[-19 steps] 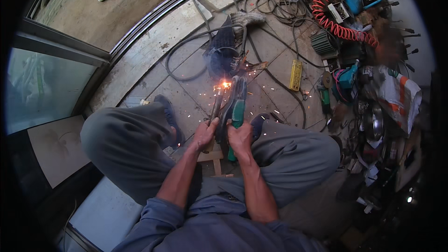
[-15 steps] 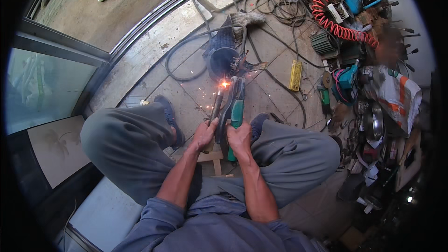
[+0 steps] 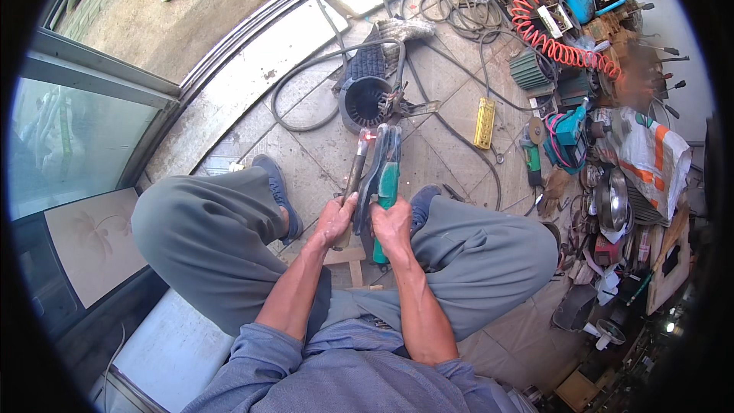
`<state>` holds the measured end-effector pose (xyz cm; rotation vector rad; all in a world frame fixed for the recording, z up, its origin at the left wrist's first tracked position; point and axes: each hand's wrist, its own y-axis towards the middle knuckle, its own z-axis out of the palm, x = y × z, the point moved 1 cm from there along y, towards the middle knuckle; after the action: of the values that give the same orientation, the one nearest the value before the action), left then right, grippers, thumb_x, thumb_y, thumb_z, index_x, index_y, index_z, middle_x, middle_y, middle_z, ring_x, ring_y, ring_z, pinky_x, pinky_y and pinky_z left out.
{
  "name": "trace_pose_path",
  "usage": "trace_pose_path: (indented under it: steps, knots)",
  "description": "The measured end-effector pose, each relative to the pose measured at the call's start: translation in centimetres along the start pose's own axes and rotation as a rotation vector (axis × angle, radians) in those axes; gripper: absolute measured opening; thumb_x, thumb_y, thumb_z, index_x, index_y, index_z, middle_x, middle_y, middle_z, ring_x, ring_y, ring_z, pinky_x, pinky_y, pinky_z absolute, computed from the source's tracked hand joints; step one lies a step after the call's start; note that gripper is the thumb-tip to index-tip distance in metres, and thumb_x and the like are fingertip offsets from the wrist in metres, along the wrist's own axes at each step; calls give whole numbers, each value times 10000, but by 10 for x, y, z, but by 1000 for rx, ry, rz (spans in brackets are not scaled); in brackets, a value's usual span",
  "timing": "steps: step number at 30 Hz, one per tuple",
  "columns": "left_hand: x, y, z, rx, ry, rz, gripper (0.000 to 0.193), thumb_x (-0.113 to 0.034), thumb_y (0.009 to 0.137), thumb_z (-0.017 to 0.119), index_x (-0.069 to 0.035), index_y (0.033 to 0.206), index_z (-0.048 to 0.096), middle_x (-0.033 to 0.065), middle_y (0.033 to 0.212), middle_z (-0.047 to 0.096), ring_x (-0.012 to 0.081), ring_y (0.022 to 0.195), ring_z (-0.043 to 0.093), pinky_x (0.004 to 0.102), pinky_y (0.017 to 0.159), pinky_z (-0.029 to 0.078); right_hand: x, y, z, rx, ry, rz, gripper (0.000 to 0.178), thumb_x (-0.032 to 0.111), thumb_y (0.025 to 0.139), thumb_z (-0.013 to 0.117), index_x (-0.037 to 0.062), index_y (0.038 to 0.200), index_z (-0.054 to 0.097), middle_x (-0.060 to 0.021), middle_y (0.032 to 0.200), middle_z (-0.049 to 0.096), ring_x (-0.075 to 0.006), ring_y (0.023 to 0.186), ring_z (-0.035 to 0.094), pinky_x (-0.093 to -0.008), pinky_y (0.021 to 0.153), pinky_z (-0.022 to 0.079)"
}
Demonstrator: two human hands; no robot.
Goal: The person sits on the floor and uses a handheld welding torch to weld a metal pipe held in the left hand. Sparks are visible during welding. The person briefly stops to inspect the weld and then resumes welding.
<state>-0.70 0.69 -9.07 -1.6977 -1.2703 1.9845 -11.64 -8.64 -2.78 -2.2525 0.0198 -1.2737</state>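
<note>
My left hand is closed around a dark metal rod, whose far end shows a small red glow. Beside it, my right hand grips a green and black welding electrode holder, its jaws near the rod's glowing end. Just beyond both tips lies a ribbed dark motor housing with its round, slotted opening toward me. A metal clamp on a thick cable sits at the housing's right edge. Whether the rod touches the housing, I cannot tell.
A low wooden stool stands between my legs. Thick cables loop over the tiled floor. To the right are a yellow power strip, a green angle grinder, a red coiled hose and piled tools. A glass door stands left.
The bright flash and flying sparks have died down to a small red glow. The housing's opening shows more clearly. Both hands have stayed in place.
</note>
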Motion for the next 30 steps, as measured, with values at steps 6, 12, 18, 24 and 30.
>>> trace_pose_path:
  steps: [6,12,18,24,30]
  knots:
    - [4,3,1,-1,19,-8,566,-508,1019,525,28,902,663,72,751,646,166,721,581,366,698,482,-4,1,1,-5,-21,8,97,65,851,630,-7,789,609,-54,572,572,-143,433,534,-326,402,413]
    - [11,8,0,2,42,16,574,-517,1012,528,32,954,684,105,801,680,192,753,609,381,724,491,3,-1,0,-10,-2,14,77,54,836,617,-11,796,612,-55,583,576,-141,441,529,-330,408,413]
    - [15,8,1,-75,300,397,491,-419,1032,481,11,1179,667,212,1019,705,347,961,672,424,861,511,18,-6,-4,77,70,89,52,33,806,587,-14,788,599,-47,586,557,-141,447,521,-336,411,401]
    - [48,28,-4,109,408,281,396,-286,1044,464,-2,1300,569,195,1109,672,349,1015,638,434,892,501,21,-7,-2,54,47,96,76,30,803,580,-34,825,614,-54,604,564,-146,461,537,-327,422,413]
    - [58,31,-1,204,-124,134,299,-234,1045,528,10,1109,687,128,943,722,216,855,668,353,739,536,24,-8,-6,81,32,186,204,99,779,646,-69,888,681,-171,693,679,-228,636,675,-361,627,517]
